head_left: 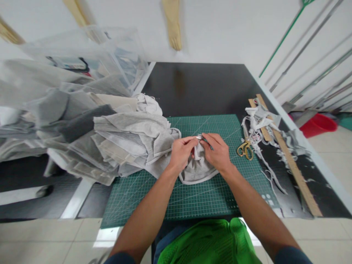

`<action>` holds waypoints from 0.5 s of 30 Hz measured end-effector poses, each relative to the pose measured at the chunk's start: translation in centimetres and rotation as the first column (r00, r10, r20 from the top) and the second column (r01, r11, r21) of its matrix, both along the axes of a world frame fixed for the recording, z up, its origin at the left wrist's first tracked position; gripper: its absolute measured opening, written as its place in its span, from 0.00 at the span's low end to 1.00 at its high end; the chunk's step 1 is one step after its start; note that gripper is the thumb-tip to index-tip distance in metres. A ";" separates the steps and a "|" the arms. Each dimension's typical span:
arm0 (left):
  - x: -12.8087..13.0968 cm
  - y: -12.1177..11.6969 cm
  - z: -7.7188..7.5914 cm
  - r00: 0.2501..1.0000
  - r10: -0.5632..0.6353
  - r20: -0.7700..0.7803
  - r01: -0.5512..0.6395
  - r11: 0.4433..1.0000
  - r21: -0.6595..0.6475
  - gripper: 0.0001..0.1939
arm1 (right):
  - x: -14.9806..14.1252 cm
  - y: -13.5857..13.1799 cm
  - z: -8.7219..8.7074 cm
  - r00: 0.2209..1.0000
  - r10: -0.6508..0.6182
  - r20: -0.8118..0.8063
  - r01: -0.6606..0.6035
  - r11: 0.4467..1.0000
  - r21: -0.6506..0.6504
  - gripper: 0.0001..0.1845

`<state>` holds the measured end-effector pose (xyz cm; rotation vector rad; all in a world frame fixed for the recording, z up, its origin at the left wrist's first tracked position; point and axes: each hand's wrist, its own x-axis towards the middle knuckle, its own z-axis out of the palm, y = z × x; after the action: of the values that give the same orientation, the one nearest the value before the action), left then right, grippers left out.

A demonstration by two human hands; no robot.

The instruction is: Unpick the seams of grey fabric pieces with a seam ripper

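We had pale grey fabric (198, 170), a white-gridded green cutting mat (198, 203) and tan rulers (292, 165) near the right edge of our black bench (198, 88).

Between our left hand (180, 152) and right hand (218, 151), we hold a piece of cloth (198, 172) over a cutting mat (203, 205) on the table (203, 86). To our left, a heap of fabric (134, 128) overlaps the mat's edge, with a bin (122, 40) behind it, while to our right scissors (247, 142) lie on the mat beside scraps (257, 119) that partly cover two rulers (295, 170). Behind the table, we see gloves (172, 27) against the wall (217, 31).
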<state>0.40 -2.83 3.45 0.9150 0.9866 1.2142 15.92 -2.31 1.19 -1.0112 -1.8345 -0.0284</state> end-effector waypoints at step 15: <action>0.1 0.0 0.1 1.000 0.020 -0.008 -0.020 1.000 -0.014 0.14 | -0.2 -0.1 0.1 1.000 0.003 -0.028 -0.005 0.998 -0.059 0.13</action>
<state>0.53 -2.82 3.54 0.9017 1.0112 1.2201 15.73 -2.41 1.26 -1.0438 -1.8210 0.0424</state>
